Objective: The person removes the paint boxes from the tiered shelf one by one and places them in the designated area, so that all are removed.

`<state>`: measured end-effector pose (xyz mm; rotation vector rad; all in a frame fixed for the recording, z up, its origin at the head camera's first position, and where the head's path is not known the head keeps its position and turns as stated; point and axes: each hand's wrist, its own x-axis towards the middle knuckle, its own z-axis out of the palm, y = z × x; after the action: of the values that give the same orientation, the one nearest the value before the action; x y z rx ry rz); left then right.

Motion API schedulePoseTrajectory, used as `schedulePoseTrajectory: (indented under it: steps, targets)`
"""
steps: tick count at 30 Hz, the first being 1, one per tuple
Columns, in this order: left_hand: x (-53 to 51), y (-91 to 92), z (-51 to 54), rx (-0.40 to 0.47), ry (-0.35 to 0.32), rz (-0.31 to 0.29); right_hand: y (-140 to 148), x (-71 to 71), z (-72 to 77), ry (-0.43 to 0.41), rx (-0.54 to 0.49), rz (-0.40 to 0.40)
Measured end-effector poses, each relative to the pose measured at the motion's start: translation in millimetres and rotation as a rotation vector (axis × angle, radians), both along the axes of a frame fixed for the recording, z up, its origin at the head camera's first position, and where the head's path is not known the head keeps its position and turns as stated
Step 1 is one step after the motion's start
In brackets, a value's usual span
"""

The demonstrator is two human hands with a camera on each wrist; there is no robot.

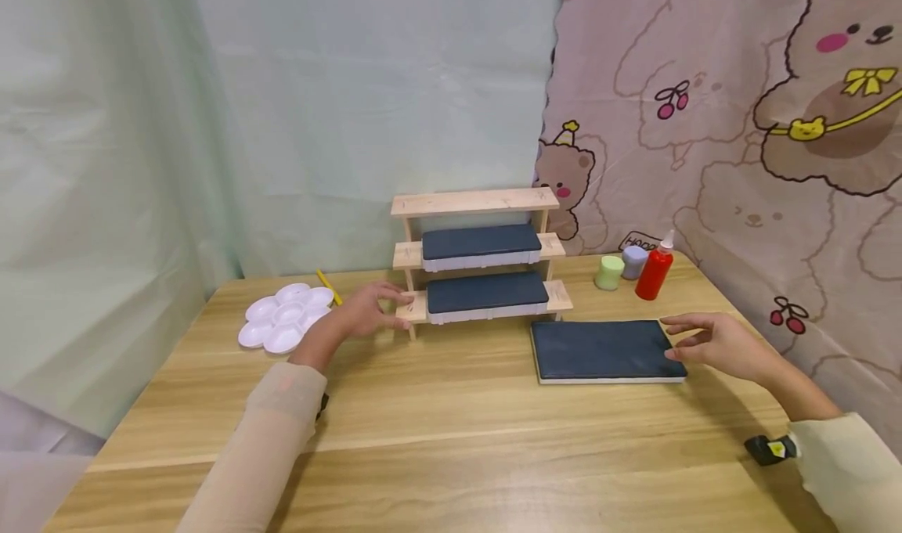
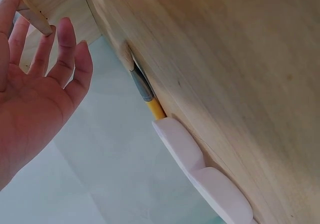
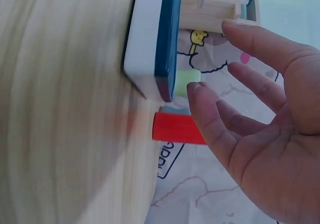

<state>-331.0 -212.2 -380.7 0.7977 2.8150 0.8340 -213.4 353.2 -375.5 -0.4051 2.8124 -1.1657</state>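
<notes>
Left hand pinches wooden rack end | right hand relaxed, gripping nothing, beside navy-topped box | contact unclear

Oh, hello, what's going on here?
A person sits or stands at a table with a stepped wooden stand. Their left hand holds the left end of its lowest step. The right hand is at the right end of a dark-topped box lying on the table, fingers spread, not gripping it. Two similar boxes sit on the stand's lower two steps.
</notes>
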Motion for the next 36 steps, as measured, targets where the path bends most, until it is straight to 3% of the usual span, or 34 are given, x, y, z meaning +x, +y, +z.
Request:
schedulePoseTrajectory:
  steps: [9,17,28,36]
  targets:
    - [0.6,0.1,0.1,-0.009,-0.008,0.009,-18.6,-6.0,2.8,0.049,-0.005,-0.056]
    - [4.4,0.3,2.5,0.003,-0.003,0.003,-30.6,-14.1,3.9,0.171,0.004,-0.069]
    - [4.7,-1.5,2.2,-0.015,-0.012,0.005,-46.7,-30.5,-0.2,0.209,-0.042,-0.063]
    - [4.9,-0.3,0.9,-0.009,-0.01,-0.002,-54.0,-34.6,-0.6,0.262,-0.024,-0.106]
